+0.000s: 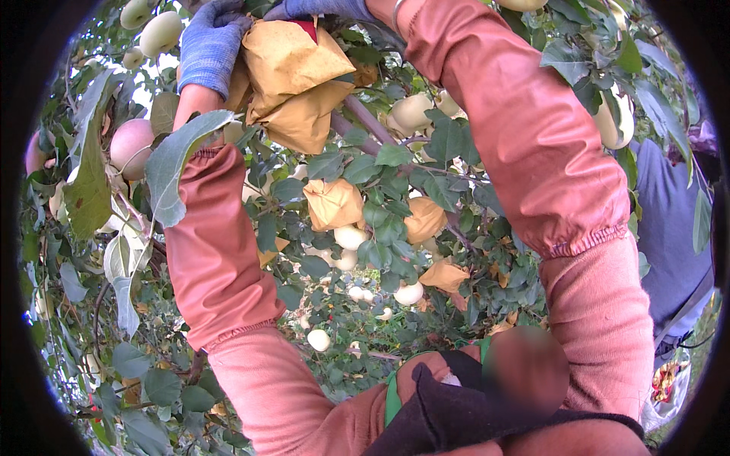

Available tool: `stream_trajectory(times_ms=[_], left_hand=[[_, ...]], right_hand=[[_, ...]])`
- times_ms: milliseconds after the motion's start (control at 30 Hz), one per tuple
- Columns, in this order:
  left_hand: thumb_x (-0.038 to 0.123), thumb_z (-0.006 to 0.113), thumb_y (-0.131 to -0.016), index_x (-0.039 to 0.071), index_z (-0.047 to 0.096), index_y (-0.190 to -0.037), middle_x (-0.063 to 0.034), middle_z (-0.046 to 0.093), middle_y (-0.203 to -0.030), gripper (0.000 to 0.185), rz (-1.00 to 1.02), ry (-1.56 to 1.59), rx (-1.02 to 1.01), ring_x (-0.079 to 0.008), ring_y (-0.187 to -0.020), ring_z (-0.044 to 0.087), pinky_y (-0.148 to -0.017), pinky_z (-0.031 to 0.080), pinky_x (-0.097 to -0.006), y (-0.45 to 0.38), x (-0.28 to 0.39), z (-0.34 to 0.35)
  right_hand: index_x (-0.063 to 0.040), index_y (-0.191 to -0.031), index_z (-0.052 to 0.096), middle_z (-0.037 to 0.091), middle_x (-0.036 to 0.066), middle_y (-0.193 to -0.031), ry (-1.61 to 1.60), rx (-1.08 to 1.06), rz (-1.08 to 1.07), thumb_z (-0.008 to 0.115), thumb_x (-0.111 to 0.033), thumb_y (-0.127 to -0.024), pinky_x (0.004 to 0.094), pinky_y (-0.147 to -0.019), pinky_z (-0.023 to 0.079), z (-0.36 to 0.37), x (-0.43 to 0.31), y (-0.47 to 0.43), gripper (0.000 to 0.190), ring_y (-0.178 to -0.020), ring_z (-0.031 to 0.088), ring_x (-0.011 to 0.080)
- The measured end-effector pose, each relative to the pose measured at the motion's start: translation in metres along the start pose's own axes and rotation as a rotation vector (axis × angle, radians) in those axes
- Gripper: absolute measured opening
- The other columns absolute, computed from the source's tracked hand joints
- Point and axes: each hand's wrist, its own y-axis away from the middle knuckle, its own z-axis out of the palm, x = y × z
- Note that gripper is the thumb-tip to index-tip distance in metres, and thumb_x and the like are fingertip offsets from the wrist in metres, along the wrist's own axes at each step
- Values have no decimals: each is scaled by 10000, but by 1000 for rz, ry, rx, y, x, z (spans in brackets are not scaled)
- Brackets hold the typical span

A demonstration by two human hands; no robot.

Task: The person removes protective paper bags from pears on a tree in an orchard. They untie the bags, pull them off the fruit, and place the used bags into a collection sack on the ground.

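Observation:
High in the view, my left hand (pixel 211 54), in a blue knit glove, touches the upper left side of a tan paper fruit bag (pixel 296 54). My right hand (pixel 322 8), gloved alike, lies along the bag's top and is partly cut off by the picture's upper edge. Between the hands a dark red inner layer (pixel 308 28) shows at the bag's top. A second tan paper bag (pixel 308 117) hangs directly beneath the first. The fingertips of both hands are cut off or hidden, so their grip is unclear.
Pale apples (pixel 410 112), a pinkish apple (pixel 132 148) and more paper bags (pixel 333 204) hang among leaves. A branch (pixel 368 119) slants below my hands. Another person (pixel 670 239) in dark clothing stands at the right, near a pale plastic sack (pixel 673 399).

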Motion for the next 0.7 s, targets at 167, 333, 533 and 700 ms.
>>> stream_trajectory(times_ms=[167, 333, 533, 700], left_hand=[[36, 730, -815, 9, 656, -1182, -106, 730, -1060, 376, -1, -18, -1, -163, -942, 681, -868, 525, -269, -1, -16, -2], [74, 752, -806, 7, 669, -1126, -107, 729, -1039, 337, -2, -188, 115, -161, -930, 681, -839, 530, -280, 20, -3, -4], [92, 744, -806, 28, 709, -1025, -101, 745, -968, 230, -67, -238, 343, -205, -857, 715, -796, 545, -307, 32, 10, -16], [232, 688, -876, 60, 725, -1100, -100, 742, -1031, 285, 51, -234, 1, -202, -891, 701, -832, 528, -322, 47, 13, -32]], right_hand=[[-48, -1090, 699, 710, 176, -1044, -221, -112, 34, 642, -447, -841, 434, -828, 505, 10, -22, -2, 474, -912, 669, 336], [-12, -1024, 718, 723, 193, -1003, -255, -70, -43, 688, -378, -824, 428, -790, 523, 35, -23, -4, 417, -882, 686, 334], [5, -971, 706, 712, 208, -889, -132, 47, 198, 685, -278, -874, 420, -745, 522, 18, 15, 1, 300, -802, 672, 350], [-21, -1050, 716, 725, 176, -1006, -517, -38, 88, 656, -349, -897, 395, -816, 517, 44, 10, 9, 368, -880, 671, 298]])
